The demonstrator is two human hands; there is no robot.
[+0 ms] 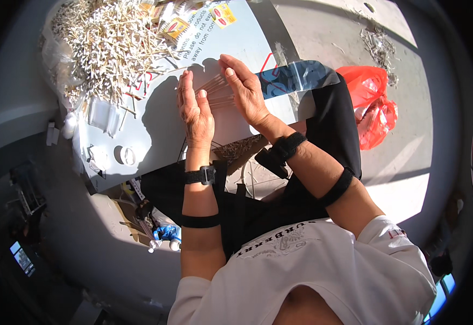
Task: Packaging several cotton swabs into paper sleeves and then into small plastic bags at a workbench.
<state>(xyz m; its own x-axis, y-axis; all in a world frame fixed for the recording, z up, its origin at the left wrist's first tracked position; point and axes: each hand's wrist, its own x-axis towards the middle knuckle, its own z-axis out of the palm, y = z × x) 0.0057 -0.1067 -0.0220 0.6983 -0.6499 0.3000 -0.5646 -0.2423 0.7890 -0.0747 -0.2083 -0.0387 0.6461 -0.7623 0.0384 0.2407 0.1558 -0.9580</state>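
Note:
Several loose cotton swabs [214, 85] lie side by side on the grey board [163, 142], in the gap between my two hands. My left hand [196, 111] stands on edge at their left end, fingers stretched and thumb raised. At their right end my right hand [245, 93] is held likewise, its fingers straight and palm turned inward. Both hands are open and flank the swabs; whether the palms touch the swab ends is hidden. A big heap of cotton swabs [109, 46] spreads on the board beyond my left hand.
Yellow-labelled packets [176, 28] lie by the heap. A clear plastic box [104, 116] and a white ring-shaped roll [128, 156] sit left of my hands. A dark blue glossy strip [301, 78] crosses the board's right edge. A red plastic bag [374, 103] rests farther right.

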